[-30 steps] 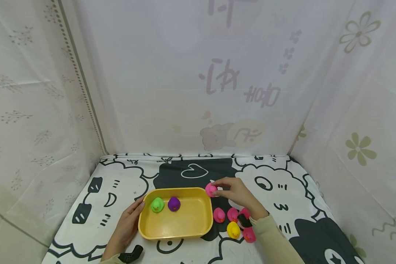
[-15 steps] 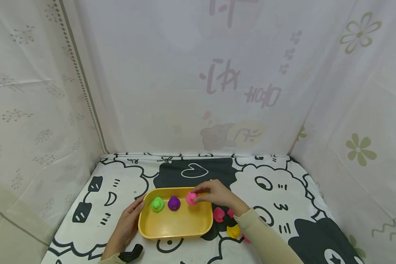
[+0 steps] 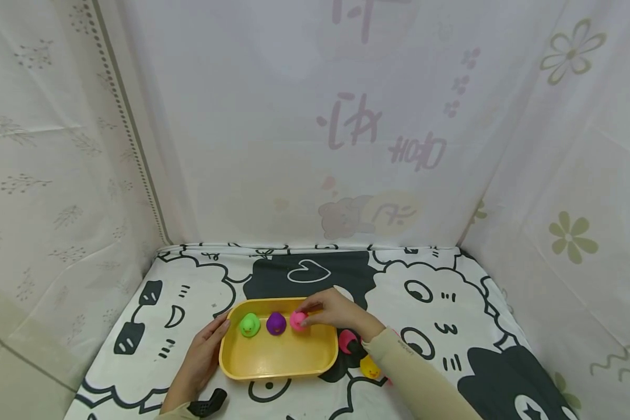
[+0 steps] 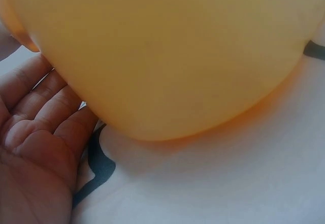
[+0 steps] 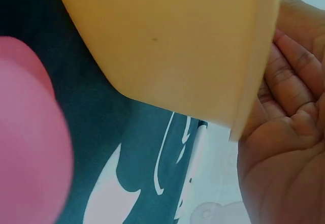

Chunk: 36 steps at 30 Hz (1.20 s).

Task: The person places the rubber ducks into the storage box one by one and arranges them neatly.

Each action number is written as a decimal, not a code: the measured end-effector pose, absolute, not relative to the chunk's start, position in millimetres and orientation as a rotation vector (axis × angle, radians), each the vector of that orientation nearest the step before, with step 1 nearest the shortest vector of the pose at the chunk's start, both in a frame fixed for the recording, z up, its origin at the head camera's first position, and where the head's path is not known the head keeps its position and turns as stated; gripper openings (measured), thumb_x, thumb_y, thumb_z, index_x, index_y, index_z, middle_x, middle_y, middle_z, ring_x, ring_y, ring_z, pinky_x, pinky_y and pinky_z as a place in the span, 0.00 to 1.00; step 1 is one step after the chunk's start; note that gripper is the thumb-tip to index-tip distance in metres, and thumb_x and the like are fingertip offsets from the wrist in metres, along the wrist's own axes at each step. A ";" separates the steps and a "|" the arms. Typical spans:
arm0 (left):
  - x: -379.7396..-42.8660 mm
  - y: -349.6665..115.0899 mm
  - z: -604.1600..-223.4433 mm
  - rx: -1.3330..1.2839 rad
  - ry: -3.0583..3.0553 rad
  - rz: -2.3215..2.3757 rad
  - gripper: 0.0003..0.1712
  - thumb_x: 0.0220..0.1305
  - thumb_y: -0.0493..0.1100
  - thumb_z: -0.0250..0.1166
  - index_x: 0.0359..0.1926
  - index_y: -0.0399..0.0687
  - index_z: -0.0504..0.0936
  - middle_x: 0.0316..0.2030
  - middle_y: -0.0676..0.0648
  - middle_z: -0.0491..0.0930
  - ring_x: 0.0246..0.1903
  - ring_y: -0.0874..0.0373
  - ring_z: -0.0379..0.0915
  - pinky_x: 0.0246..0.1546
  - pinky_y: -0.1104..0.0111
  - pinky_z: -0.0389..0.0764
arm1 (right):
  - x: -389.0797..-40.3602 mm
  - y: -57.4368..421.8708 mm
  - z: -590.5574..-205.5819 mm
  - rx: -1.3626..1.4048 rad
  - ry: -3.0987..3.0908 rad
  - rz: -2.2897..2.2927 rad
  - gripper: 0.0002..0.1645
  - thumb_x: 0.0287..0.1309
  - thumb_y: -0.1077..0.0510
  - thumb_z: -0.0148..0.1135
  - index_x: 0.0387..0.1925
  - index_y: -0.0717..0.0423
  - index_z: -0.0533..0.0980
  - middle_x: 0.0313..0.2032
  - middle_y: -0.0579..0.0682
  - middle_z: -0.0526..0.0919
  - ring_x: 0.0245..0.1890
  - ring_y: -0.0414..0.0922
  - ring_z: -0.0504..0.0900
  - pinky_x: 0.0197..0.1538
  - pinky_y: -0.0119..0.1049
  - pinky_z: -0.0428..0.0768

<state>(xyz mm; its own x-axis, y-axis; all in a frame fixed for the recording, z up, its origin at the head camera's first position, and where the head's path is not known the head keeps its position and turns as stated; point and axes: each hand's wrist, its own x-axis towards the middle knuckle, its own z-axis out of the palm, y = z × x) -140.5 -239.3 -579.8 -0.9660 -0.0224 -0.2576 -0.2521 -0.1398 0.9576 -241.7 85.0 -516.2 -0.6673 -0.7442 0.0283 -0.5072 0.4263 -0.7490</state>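
Observation:
My right hand (image 3: 336,309) reaches over the right rim of a yellow tray (image 3: 278,368) and pinches a pink rubber duck (image 3: 297,320) inside it. Beside that duck, in one row, sit a purple rubber duck (image 3: 276,324) and a green rubber duck (image 3: 249,325). At the tray's left side my left hand (image 3: 206,345) rests its extended fingers against the outer wall. In the left wrist view those fingers (image 4: 48,94) touch the tray wall (image 4: 167,56). The right wrist view shows the palm (image 5: 284,153) beside the tray wall, with the pinched duck hidden.
Right of the tray lie a pink duck (image 3: 346,341) and a yellow duck (image 3: 370,367), with more pink ones mostly covered by the right sleeve (image 3: 415,373). A cartoon-patterned cloth (image 3: 441,309) covers the table. Pale curtains (image 3: 273,146) hang behind and at the sides.
My right hand has carried the pink duck leftward from outside the tray's right rim to inside, beside the purple duck. The left hand has stayed at the tray's left side.

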 end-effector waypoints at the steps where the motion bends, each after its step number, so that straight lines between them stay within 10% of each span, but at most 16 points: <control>1: -140.4 -239.2 -579.7 -0.316 1.953 2.239 0.38 0.73 0.59 0.58 0.76 0.45 0.62 0.74 0.47 0.59 0.56 0.79 0.69 0.57 0.78 0.74 | -241.8 84.0 -516.7 -1.073 2.384 -1.074 0.18 0.57 0.50 0.74 0.49 0.45 0.86 0.43 0.33 0.86 0.47 0.32 0.83 0.52 0.26 0.81; 36: -142.0 -238.1 -578.5 -0.364 1.948 2.228 0.41 0.71 0.61 0.60 0.76 0.46 0.62 0.74 0.47 0.60 0.54 0.80 0.70 0.56 0.78 0.74 | -231.5 70.5 -527.6 -1.165 2.639 -0.732 0.16 0.58 0.52 0.74 0.49 0.47 0.86 0.39 0.35 0.85 0.36 0.34 0.78 0.43 0.22 0.79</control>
<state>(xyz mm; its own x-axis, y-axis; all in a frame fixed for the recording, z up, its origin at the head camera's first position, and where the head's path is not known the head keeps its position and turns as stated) -142.0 -238.1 -578.5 -0.9577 -0.0401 -0.2851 -0.2772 -0.1392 0.9507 -231.5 70.5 -527.6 -0.6820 -0.7300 0.0449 -0.6487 0.5754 -0.4980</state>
